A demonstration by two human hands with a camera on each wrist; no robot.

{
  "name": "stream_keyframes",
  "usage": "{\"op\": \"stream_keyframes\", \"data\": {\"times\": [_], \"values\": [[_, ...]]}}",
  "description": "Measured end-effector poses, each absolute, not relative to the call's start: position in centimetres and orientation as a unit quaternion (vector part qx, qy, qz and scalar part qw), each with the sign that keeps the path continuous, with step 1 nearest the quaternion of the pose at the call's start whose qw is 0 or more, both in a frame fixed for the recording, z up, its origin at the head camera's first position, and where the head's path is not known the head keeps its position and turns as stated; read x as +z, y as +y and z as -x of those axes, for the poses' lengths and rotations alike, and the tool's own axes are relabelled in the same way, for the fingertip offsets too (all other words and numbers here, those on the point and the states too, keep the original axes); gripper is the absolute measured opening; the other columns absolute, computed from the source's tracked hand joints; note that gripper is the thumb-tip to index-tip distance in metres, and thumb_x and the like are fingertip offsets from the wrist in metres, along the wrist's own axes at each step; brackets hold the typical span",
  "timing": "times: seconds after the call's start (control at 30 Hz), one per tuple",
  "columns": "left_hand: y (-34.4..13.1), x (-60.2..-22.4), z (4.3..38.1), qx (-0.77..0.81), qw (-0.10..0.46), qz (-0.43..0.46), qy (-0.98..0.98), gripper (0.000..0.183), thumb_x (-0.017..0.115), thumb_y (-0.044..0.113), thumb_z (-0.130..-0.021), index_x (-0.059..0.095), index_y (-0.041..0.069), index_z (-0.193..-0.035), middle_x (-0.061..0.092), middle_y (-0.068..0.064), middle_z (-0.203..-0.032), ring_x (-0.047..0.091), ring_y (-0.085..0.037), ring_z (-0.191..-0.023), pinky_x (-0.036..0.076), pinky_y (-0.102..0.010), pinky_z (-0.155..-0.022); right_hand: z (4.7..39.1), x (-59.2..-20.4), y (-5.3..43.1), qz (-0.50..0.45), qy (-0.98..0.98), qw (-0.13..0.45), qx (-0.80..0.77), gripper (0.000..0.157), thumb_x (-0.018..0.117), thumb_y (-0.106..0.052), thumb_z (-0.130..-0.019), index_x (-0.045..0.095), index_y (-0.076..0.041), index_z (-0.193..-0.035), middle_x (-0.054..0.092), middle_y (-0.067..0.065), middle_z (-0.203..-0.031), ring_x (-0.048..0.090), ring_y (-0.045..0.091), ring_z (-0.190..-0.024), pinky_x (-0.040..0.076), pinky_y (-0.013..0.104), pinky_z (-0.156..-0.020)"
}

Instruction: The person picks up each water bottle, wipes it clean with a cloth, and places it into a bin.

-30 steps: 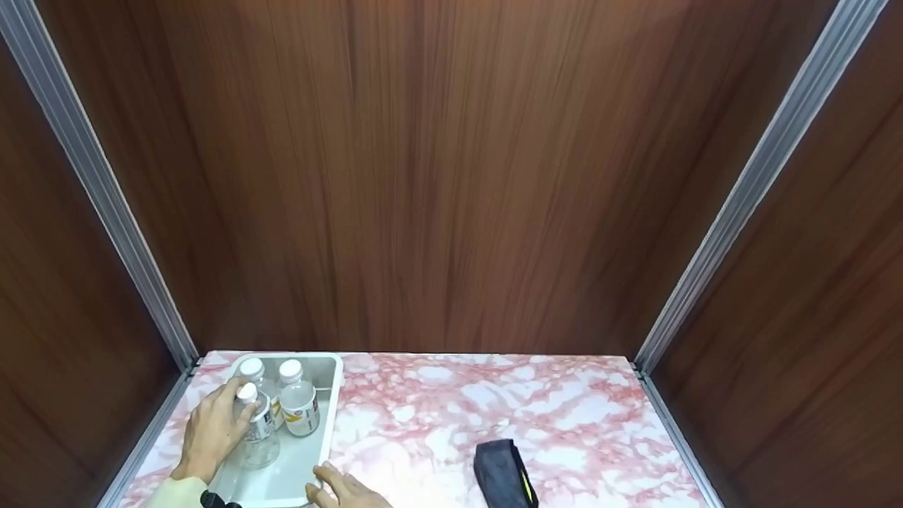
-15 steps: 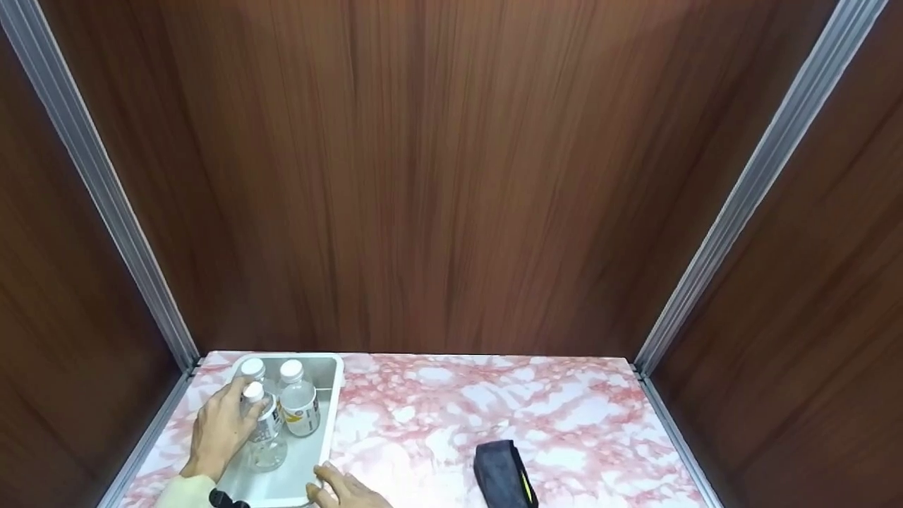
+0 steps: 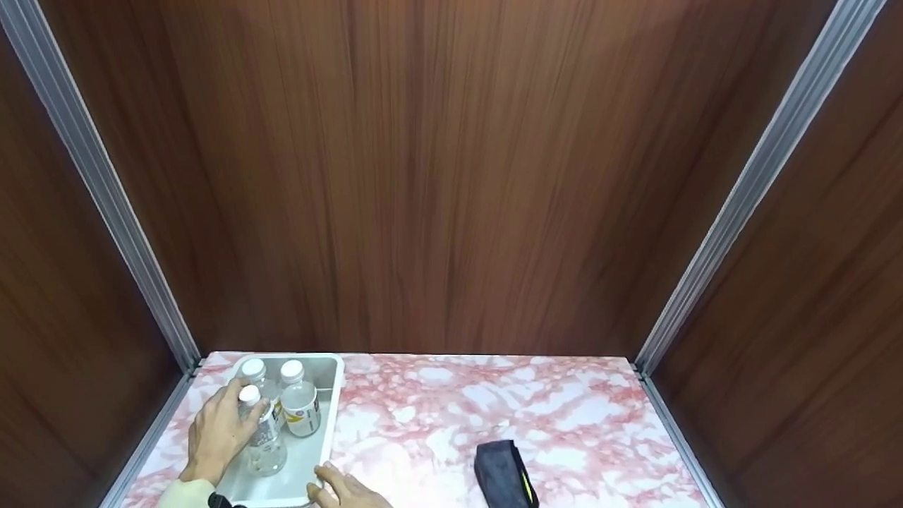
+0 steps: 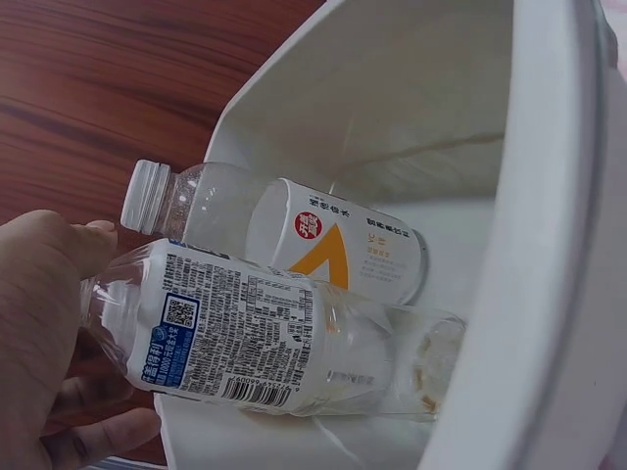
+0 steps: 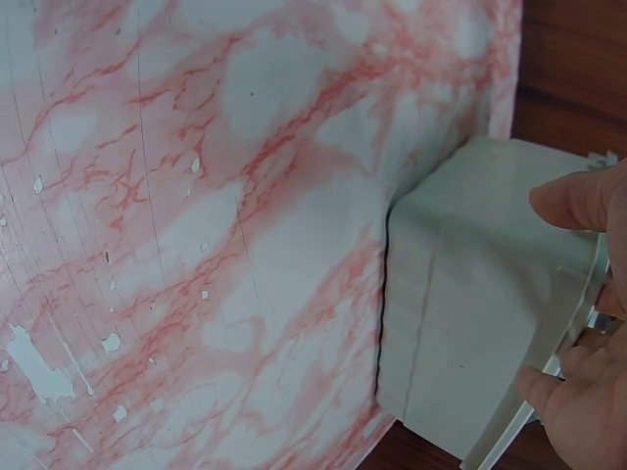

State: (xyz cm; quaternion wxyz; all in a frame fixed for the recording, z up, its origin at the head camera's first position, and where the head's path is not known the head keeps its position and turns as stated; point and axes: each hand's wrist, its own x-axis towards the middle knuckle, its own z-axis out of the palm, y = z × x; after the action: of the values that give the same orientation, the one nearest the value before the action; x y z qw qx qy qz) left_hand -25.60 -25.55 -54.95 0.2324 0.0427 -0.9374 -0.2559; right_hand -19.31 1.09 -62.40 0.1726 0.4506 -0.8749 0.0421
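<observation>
My left hand (image 3: 217, 432) grips a clear plastic bottle (image 4: 245, 328) near its white-capped neck. Its label carries a barcode and a QR code, and its base reaches down inside a pale grey plastic bin (image 3: 329, 430). Behind it, two more capped bottles stand in the bin; the right-hand bottle (image 3: 301, 413) has a white and orange label, and the back-left bottle (image 3: 252, 369) is partly hidden by my fingers. At the bin's front right corner, my right hand (image 3: 347, 490) holds the rim, thumb and fingers around it in the right wrist view.
The bin sits on a pink-and-white marbled tabletop (image 3: 416, 437) at the left. A dark pouch (image 3: 502, 471) with a yellow-green edge lies at the front, right of centre. Brown wood-grain panels (image 3: 451, 176) with grey metal corner posts (image 3: 758, 183) surround the table.
My left hand has shifted slightly right with the bottle, whose base has moved right and a little nearer. My right hand, the other bottles and the pouch stay in place.
</observation>
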Motion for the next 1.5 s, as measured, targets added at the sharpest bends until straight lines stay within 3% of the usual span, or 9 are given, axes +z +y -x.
{"op": "stream_keyframes", "data": {"times": [0.23, 0.57, 0.77, 0.9, 1.07, 1.23, 1.5], "values": [[-25.7, -54.8, 25.5, -0.259, 0.193, -0.044, -0.945, 0.047, 0.072, 0.031, -0.091, 0.055, 0.005, -0.126, 0.069, -0.025, -0.112, 0.065, -0.053, -0.102, 0.051, -0.066, -0.080, 19.2, -62.4, 1.0, -0.442, -0.877, 0.184, 0.039, 0.037, 0.041, -0.042, -0.107, 0.048, -0.027, -0.140, 0.048, -0.001, -0.150, 0.056, 0.009, -0.136, 0.055, 0.018, -0.095], [-25.9, -54.5, 25.4, -0.255, 0.181, -0.036, -0.949, 0.052, 0.071, 0.032, -0.091, 0.053, 0.002, -0.130, 0.065, -0.032, -0.122, 0.062, -0.054, -0.109, 0.051, -0.066, -0.083, 19.6, -61.4, 1.2, -0.457, -0.883, 0.092, 0.051, 0.042, 0.040, -0.047, -0.107, 0.045, -0.025, -0.142, 0.042, 0.003, -0.153, 0.051, 0.015, -0.141, 0.054, 0.022, -0.098], [-26.0, -54.2, 25.3, -0.248, 0.183, -0.030, -0.951, 0.054, 0.072, 0.035, -0.091, 0.054, 0.002, -0.129, 0.065, -0.029, -0.120, 0.061, -0.053, -0.109, 0.050, -0.066, -0.085, 19.8, -60.7, 1.2, -0.451, -0.888, 0.079, 0.037, 0.044, 0.042, -0.053, -0.105, 0.049, -0.027, -0.140, 0.043, -0.001, -0.152, 0.051, 0.013, -0.141, 0.054, 0.018, -0.095], [-25.7, -53.9, 25.2, -0.243, 0.201, -0.033, -0.948, 0.056, 0.070, 0.039, -0.091, 0.054, 0.002, -0.129, 0.064, -0.028, -0.120, 0.059, -0.053, -0.111, 0.049, -0.066, -0.087, 19.9, -59.9, 1.2, -0.448, -0.891, 0.054, 0.045, 0.046, 0.040, -0.057, -0.104, 0.051, -0.029, -0.139, 0.044, -0.004, -0.151, 0.058, 0.009, -0.131, 0.055, 0.016, -0.087], [-24.7, -53.0, 25.5, -0.233, 0.266, -0.014, -0.935, 0.056, 0.071, 0.036, -0.090, 0.056, -0.002, -0.127, 0.063, -0.030, -0.119, 0.057, -0.050, -0.111, 0.045, -0.063, -0.092, 20.2, -57.9, 1.4, -0.441, -0.895, 0.011, 0.065, 0.052, 0.046, -0.058, -0.101, 0.048, -0.028, -0.144, 0.047, -0.004, -0.150, 0.064, 0.007, -0.116, 0.056, 0.019, -0.085], [-23.0, -51.2, 25.4, -0.244, 0.326, 0.008, -0.913, 0.053, 0.072, 0.031, -0.089, 0.058, -0.003, -0.127, 0.064, -0.029, -0.121, 0.056, -0.048, -0.115, 0.041, -0.060, -0.099, 20.5, -54.9, 2.4, -0.427, -0.897, 0.066, 0.093, 0.056, 0.055, -0.043, -0.101, 0.041, -0.022, -0.151, 0.047, 0.006, -0.154, 0.060, 0.019, -0.130, 0.055, 0.032, -0.100], [-18.6, -47.7, 25.6, -0.274, 0.392, 0.070, -0.875, 0.043, 0.072, 0.021, -0.089, 0.062, -0.003, -0.124, 0.065, -0.027, -0.122, 0.056, -0.046, -0.115, 0.038, -0.055, -0.102, 21.6, -49.2, 5.0, -0.404, -0.881, 0.177, 0.171, 0.051, 0.048, -0.032, -0.104, 0.040, -0.015, -0.152, 0.047, 0.012, -0.153, 0.053, 0.026, -0.137, 0.047, 0.042, -0.113]]}}
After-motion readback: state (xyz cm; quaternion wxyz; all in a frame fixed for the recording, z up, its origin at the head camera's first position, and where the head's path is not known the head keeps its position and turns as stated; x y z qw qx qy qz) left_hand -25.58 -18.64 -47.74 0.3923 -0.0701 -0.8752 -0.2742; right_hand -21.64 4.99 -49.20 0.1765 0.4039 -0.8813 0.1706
